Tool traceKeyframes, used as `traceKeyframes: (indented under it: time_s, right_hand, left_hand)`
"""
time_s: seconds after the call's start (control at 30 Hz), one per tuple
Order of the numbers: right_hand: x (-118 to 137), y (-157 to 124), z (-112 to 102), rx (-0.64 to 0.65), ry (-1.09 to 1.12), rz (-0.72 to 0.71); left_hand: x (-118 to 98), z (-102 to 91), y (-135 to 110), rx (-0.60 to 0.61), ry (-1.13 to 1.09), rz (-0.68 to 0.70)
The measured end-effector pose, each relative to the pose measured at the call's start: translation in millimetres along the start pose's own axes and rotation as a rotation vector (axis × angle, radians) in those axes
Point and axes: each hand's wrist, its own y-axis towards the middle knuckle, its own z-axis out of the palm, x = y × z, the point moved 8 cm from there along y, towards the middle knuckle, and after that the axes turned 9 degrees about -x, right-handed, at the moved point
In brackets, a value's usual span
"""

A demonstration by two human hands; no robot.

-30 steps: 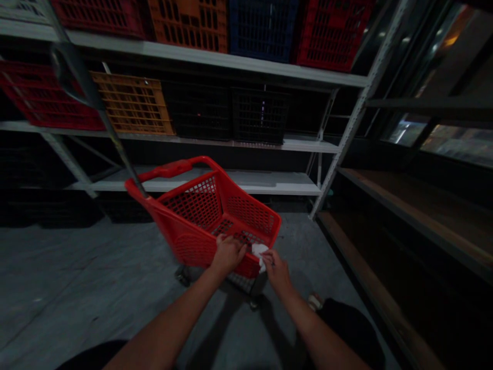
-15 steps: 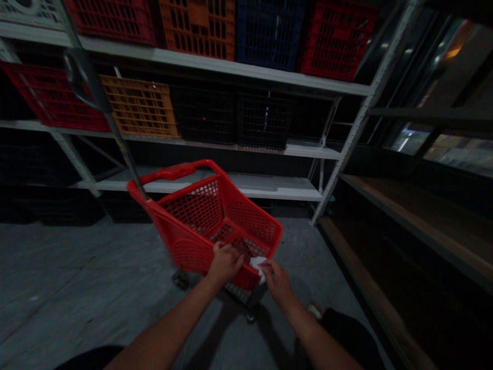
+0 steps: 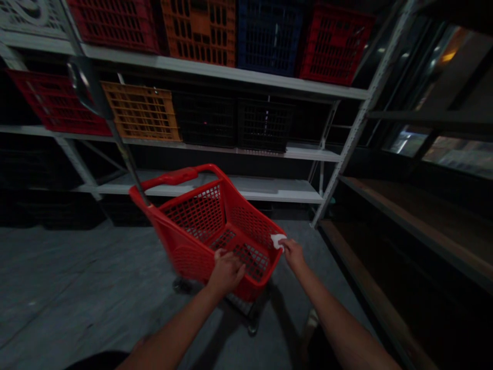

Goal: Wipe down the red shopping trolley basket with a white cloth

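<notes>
- Red shopping cart, as seen in the head view: it's standing on the grey floor, handle end off to the left, front end towards the right.
- White cloth (could be tissue, can't really tell) sits against the front far corner of the cart's rim.
- Right hand: grip is pinched on that cloth, just outside the same corner.
- Left hand: lying on the cart's near rim, fingers bent. Honestly too dark to say if that grip is clasping the edge or just leaning on it.
- Pole, long and thin, slants up and left from the cart's near handle corner.
- Behind it all is a white shelf rack. Middle level, left to right: a red crate, a yellow crate, then two black crates.
- Up top there's an orange crate and a blue crate side by side, among others.
- Brownish shelves run along the right, pretty dim.
</notes>
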Motion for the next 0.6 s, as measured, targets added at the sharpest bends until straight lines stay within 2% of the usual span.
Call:
traceKeyframes:
  time_s: [0.2, 0.3, 0.4, 0.5, 0.6]
  right_hand:
    - [69.5, -74.7, -0.1, 0.046, 0.107, -0.083]
    - [89.3, -93.1, 5.6, 0.108, 0.137, -0.128]
    - [83.4, -84.7, 3.1, 0.161, 0.160, -0.192]
    - [53.8, -57.1, -10.9, 0.139, 0.115, -0.198]
    - [23.3, -35.3, -22.8, 0.069, 0.038, -0.132]
  left_hand:
    - [-2.4, -2.2, 2.4, 0.007, 0.006, -0.001]
    - [-1.9, -2.5, 5.2, 0.023, -0.004, 0.011]
    - [0.4, -4.5, 6.7, 0.041, -0.034, 0.055]
    - [5.0, -7.5, 7.9, 0.069, -0.037, 0.100]
    - [9.2, -10.1, 10.5, 0.095, -0.030, 0.133]
